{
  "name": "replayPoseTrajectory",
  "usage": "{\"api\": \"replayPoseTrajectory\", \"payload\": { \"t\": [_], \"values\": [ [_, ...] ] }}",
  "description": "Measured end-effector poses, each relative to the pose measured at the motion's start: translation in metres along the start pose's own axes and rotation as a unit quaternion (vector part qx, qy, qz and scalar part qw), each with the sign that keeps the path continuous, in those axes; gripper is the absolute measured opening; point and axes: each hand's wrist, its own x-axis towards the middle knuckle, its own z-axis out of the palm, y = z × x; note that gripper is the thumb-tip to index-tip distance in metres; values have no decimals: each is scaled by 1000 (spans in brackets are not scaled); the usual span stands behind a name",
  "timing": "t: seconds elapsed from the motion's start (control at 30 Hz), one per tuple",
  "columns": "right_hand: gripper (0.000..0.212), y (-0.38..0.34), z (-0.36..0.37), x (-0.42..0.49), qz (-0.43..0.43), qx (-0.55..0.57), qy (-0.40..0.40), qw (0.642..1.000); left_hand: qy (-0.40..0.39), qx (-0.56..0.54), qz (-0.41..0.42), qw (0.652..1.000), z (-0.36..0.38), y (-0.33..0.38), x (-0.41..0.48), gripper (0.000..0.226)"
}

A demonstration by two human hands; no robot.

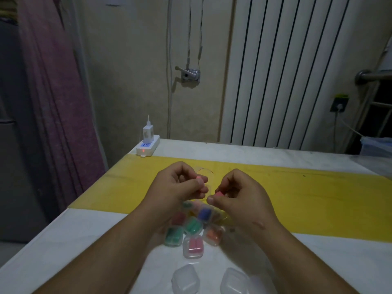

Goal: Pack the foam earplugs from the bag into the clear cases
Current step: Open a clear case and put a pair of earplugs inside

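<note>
Earplugs (193, 244) in clear cases (192, 247); each hand's grip pinching one pink earplug (219, 195).

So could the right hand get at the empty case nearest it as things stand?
Probably yes, but not freely: the right hand is pinching a pink earplug. The empty case lies uncovered on the table, below that forearm, with nothing on top of it.

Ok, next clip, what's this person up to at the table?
A person is packing foam earplugs into small clear cases. The left hand pinches one pink earplug and the right hand pinches another, both held above the table. Below the hands sits a cluster of filled cases with green, blue, orange and pink plugs. Two empty cases wait nearest the camera.
</note>
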Motion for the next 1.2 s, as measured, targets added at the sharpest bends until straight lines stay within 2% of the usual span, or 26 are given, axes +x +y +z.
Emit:
{"api": "replayPoseTrajectory", "payload": {
  "t": [0.13, 0.27, 0.37, 0.53, 0.63, 0.77, 1.2],
  "values": [
    [20, 5, 0, 0, -5, 18, 5, 1000, 2, 15, 17, 1000, -4, -2, 1, 16],
    [27, 8, 0, 1, -30, 5, 4, 1000, -6, 59, 16, 998, -5, -3, 1, 15],
    [39, 6, 1, -1, -9, 20, -21, 1000, 3, 84, 21, 996, -4, -3, 0, 13],
    [27, 1, 4, -4, 26, 75, -36, 996, 12, 103, 16, 995, -2, 0, 1, 18],
    [32, -2, 3, -5, 48, 117, -54, 990, -5, 108, 8, 994, -2, 0, -1, 9],
    [41, -2, 3, -5, 57, 114, -56, 990, -24, 111, -3, 994, -1, 1, -3, 7],
    [33, -1, 4, -5, 66, 148, -52, 985, -31, 153, -1, 988, -2, 3, -4, 10]
  ]
}}
